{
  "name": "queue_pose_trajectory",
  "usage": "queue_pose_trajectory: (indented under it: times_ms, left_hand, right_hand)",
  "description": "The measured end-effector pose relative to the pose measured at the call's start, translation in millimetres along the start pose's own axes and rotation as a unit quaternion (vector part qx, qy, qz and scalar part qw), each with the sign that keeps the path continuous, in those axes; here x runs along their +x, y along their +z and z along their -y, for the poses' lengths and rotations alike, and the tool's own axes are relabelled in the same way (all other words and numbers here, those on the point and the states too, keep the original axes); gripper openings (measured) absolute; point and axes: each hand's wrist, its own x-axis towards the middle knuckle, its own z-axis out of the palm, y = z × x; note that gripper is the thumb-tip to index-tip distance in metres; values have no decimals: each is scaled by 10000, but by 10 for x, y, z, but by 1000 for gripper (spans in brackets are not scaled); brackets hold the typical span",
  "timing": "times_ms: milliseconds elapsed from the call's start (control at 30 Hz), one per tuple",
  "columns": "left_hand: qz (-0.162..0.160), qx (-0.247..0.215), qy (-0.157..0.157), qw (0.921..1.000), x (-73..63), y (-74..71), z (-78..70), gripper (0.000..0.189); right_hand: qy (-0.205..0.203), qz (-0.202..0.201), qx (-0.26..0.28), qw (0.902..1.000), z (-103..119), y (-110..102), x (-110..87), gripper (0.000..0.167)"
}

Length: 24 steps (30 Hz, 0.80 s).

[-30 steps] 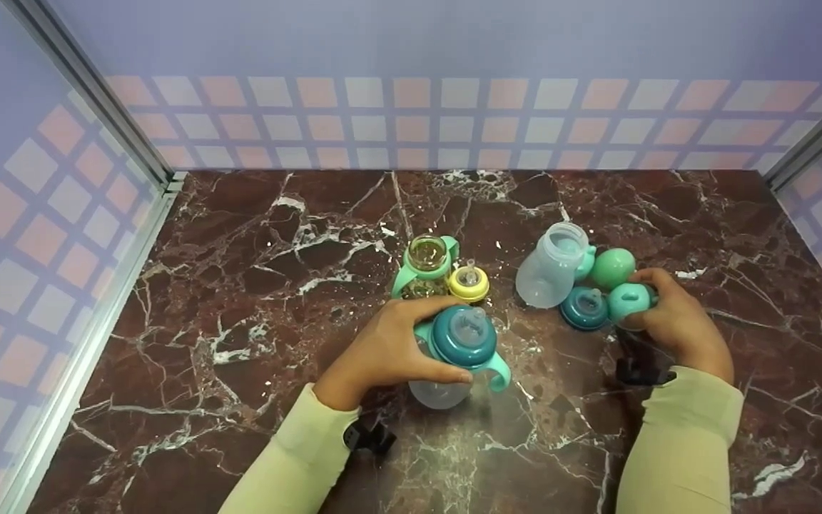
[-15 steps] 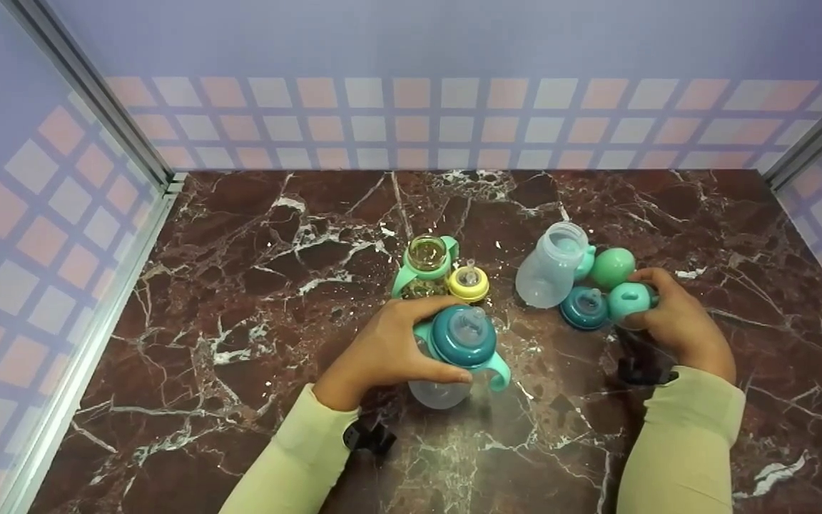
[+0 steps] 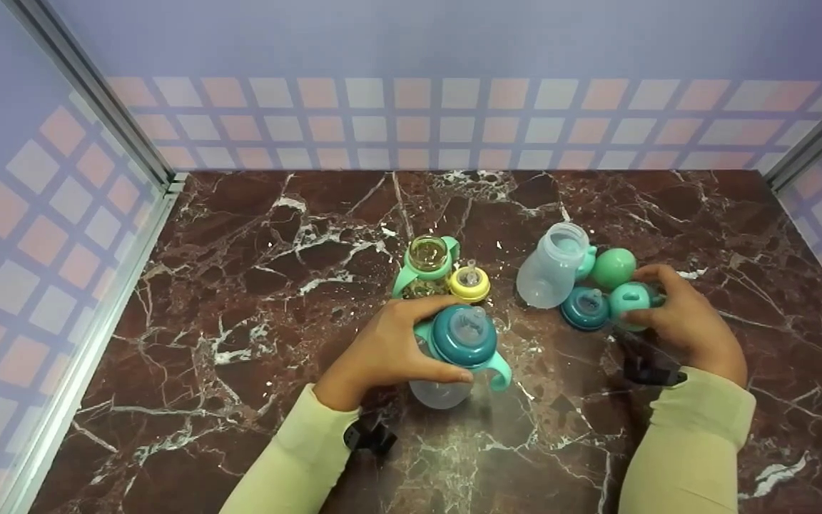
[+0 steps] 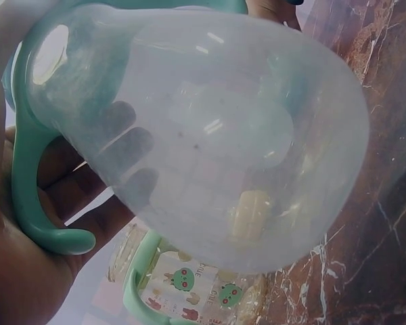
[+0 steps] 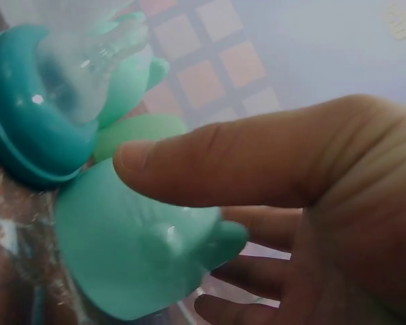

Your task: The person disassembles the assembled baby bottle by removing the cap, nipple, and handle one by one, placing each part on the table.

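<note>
My left hand (image 3: pixel 397 346) grips a clear baby bottle (image 4: pixel 216 135) with a mint handle ring and a dark teal collar (image 3: pixel 464 335) bearing a clear nipple. In the left wrist view its fingers show through the bottle wall. At the right, my right hand (image 3: pixel 689 321) is around a mint cap (image 3: pixel 628 300) with small ears. The right wrist view shows the thumb straight over the cap (image 5: pixel 128 237) and the other fingers loosely spread behind it. Touching or very near that cap lies a second teal collar with nipple (image 3: pixel 585 308).
An open clear bottle (image 3: pixel 546 275) stands beside a green dome cap (image 3: pixel 614 268) and a mint part (image 3: pixel 586 263), partly hidden. Behind my left hand are a yellow-tinted bottle with green handles (image 3: pixel 427 260) and a yellow collar with nipple (image 3: pixel 469 284). Patterned walls (image 3: pixel 411 128) bound the marbled table.
My right hand has shifted slightly right, away from the mint cap, which stays in about the same place. The left hand and its bottle have not visibly moved.
</note>
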Motion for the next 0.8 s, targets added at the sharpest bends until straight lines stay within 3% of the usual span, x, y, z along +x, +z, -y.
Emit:
queue_pose_trajectory:
  times_ms: [200,433,667,800]
  left_hand:
    - [-38,14,-23,10000,0,-1,-4,80]
    - [-144,36,-61,9999,2,2,-10,81]
    - [-287,-24,-7,9996,3,3,-16,80]
    - [-358,-75,-40,9993,4,2,-18,78]
  right_hand:
    - [-118,-187,-5,9998,96,-48,-51,78]
    - [-490,-755,-120,9959,241,-96,-142,69]
    - [-743,-1390,169,9874,382,-135,-222,58]
    - [-879,-1482,336,9845,444,-129,-260,60]
